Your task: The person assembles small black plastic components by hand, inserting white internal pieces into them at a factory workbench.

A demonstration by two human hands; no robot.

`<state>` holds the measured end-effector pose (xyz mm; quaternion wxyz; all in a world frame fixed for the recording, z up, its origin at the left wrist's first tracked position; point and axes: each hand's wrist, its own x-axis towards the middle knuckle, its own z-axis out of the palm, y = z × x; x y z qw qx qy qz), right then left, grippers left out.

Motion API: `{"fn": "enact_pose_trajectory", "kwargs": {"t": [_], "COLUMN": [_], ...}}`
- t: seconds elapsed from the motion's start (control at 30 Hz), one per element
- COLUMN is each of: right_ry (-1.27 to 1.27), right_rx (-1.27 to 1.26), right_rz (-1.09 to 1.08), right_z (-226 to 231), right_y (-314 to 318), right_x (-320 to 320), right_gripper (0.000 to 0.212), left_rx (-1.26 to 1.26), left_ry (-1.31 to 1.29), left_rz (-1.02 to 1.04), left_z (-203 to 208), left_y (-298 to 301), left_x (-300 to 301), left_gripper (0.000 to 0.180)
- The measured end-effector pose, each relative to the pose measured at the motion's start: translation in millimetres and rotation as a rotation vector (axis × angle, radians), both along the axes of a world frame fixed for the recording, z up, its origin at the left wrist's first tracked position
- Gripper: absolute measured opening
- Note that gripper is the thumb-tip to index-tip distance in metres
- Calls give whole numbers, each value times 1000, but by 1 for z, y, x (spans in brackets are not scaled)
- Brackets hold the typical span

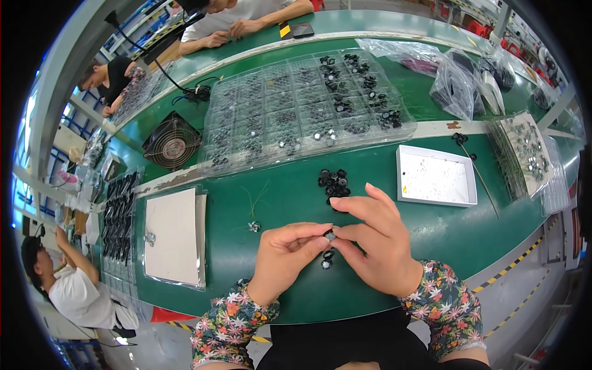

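Note:
Both hands meet over the green table, closed on one small round black part with a grey face [330,235]. My left hand [285,256] pinches it between thumb and fingertips from the left. From the right, my right hand [383,246] grips it with thumb and index finger, its other fingers raised. Just below the fingertips lie a couple of similar black parts with shiny centres [327,260]. Beyond the hands is a heap of small black round parts [333,185]. A small silvery cluster [254,226] with thin wires rests left of my left hand.
A shallow white box [435,176] holding tiny bits stands to the right. Clear compartment trays [296,105] of parts span the back. A small fan [172,142], cardboard sheets [174,237] and a black-filled tray [120,216] are left. A pad with wired pieces [524,154] lies far right. Other people work nearby.

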<state>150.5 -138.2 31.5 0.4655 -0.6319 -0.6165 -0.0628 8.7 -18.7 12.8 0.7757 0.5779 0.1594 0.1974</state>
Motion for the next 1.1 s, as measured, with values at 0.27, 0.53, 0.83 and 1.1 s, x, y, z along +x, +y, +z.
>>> {"fn": "enact_pose_trajectory", "kwargs": {"t": [0.27, 0.53, 0.83, 1.1], "right_ry": [358, 524, 454, 724], "right_rx": [-67, -72, -56, -169], "right_rz": [65, 112, 82, 203], "right_z": [-4, -5, -6, -6], "right_y": [3, 3, 3, 2], "right_x": [0, 1, 1, 6], "right_gripper": [21, 21, 21, 18], "left_rx": [32, 17, 46, 87], "left_ry": [-36, -34, -50, -12], "left_rz": [45, 20, -66, -105], "left_z": [-3, 4, 3, 0], "left_y": [-2, -3, 3, 5], "left_x": [-1, 0, -2, -4], "left_gripper": [24, 24, 26, 26]}}
